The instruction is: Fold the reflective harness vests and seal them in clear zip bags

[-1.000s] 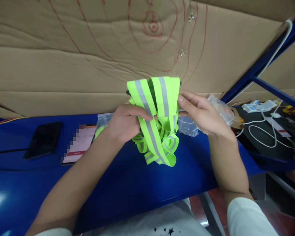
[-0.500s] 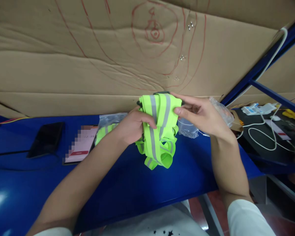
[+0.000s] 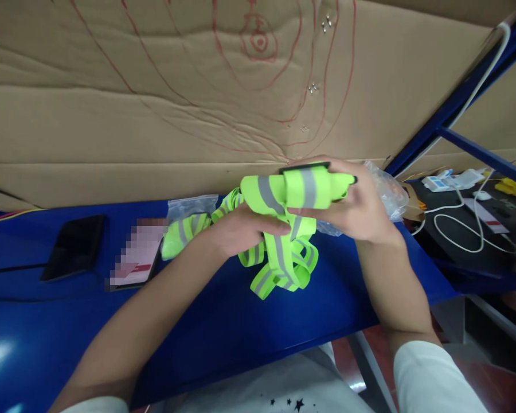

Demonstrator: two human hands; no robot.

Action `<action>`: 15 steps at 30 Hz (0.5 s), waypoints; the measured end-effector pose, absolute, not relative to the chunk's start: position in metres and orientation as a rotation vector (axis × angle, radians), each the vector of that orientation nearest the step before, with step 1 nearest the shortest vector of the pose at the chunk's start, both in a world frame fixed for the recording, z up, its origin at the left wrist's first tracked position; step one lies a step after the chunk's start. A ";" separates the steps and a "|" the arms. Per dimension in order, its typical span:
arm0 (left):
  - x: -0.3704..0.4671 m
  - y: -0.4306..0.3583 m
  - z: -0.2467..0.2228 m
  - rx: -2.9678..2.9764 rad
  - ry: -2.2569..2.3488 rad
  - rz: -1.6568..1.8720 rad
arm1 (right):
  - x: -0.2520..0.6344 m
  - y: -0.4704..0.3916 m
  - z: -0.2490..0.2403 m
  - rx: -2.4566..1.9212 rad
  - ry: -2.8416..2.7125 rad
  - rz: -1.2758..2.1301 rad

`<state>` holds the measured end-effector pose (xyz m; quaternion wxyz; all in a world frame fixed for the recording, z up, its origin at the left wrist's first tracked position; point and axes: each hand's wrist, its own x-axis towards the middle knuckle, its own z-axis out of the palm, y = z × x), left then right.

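A bundle of neon-yellow reflective straps (image 3: 279,252) with grey stripes hangs between my hands above the blue table. My left hand (image 3: 245,229) is closed around the straps on their left side, thumb lying across the front. On the right, my right hand (image 3: 348,201) grips a folded upper section with a black buckle or slider along its top; its fingers are partly hidden and blurred. Loose loops dangle below both hands. Behind my left forearm lies a clear plastic bag (image 3: 193,205) with more yellow strap (image 3: 184,232) in or beside it.
The blue table (image 3: 189,321) meets a cardboard wall (image 3: 176,126) marked with red lines. At left lie a black device (image 3: 73,246) and a phone-like object (image 3: 140,252). Crumpled clear plastic (image 3: 387,192), a small carton (image 3: 413,203) and white cables (image 3: 460,238) are at right.
My right hand has folded the upper straps over and turned them, so the section now reaches further right. The lower loops have swung and spread. The camera view has shifted slightly.
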<state>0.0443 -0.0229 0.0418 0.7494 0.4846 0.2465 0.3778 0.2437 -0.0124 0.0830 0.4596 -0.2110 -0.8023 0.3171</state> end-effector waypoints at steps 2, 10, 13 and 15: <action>0.049 -0.025 0.036 1.180 0.449 0.696 | 0.248 -0.017 0.089 -0.412 -1.979 0.709; 0.055 -0.027 0.036 0.950 0.374 0.749 | 0.264 -0.027 0.098 -0.430 -2.208 0.315; 0.046 -0.031 0.043 0.977 0.415 0.773 | 0.265 -0.026 0.099 -0.426 -2.256 0.160; 0.039 -0.033 0.048 0.995 0.448 0.806 | 0.263 -0.025 0.099 -0.531 -2.332 0.084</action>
